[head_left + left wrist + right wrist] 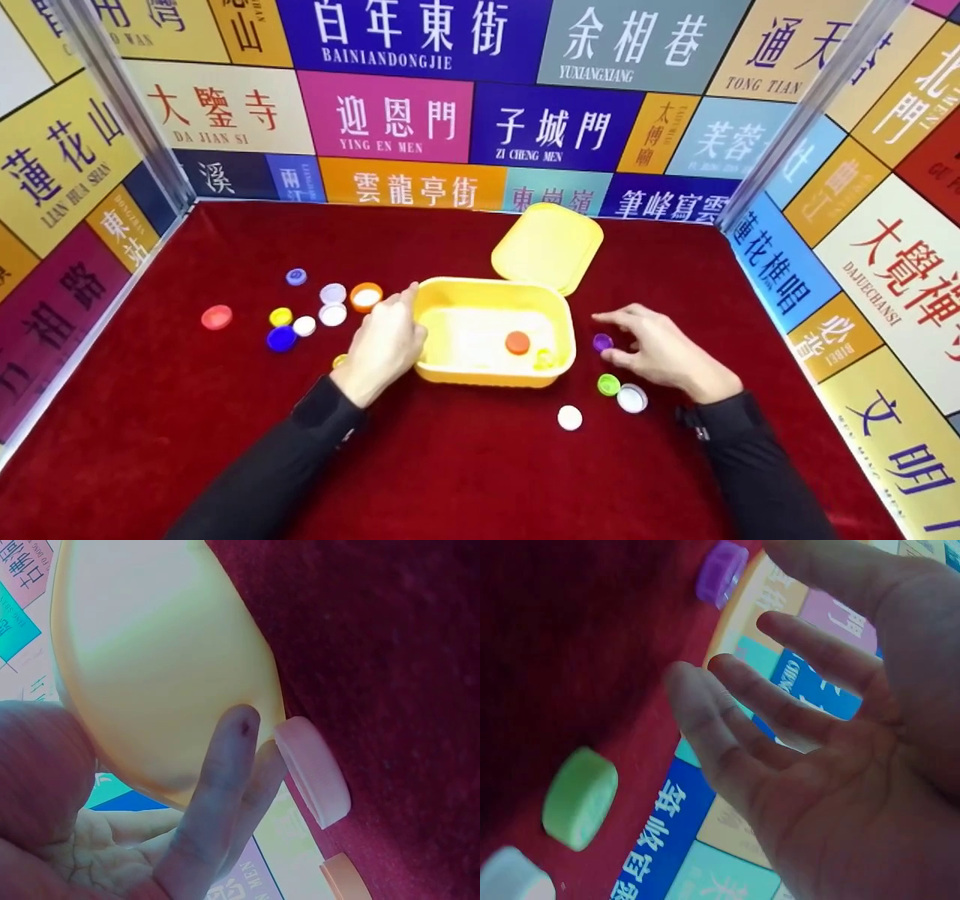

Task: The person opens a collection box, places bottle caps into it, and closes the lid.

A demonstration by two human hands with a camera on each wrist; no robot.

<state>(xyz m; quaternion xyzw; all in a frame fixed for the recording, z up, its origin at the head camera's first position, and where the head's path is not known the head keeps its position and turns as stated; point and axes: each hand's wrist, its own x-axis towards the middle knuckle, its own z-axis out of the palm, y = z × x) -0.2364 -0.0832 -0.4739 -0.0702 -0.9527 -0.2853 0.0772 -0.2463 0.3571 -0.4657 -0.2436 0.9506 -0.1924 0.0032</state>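
Observation:
A yellow plastic container [491,375] stands with its opening upward, holding an orange cap [517,343] and small yellow pieces [545,359]. My left hand [385,337] grips its left side; in the left wrist view the fingers [217,772] lie along the outer wall. To the right of the container, my right hand [660,349] hovers with fingers apart and holds nothing. A purple cap [602,343] lies by its thumb, and also shows near the top of the right wrist view. Close below that hand are a green cap [608,385] and a white-grey cap [632,398].
A yellow lid [547,244] lies behind the container. Left of it are several loose caps, including an orange-rimmed one [367,298], a blue one [282,338] and a red one [217,317]. A cream cap [570,418] lies in front. Printed panels [405,120] enclose the red cloth.

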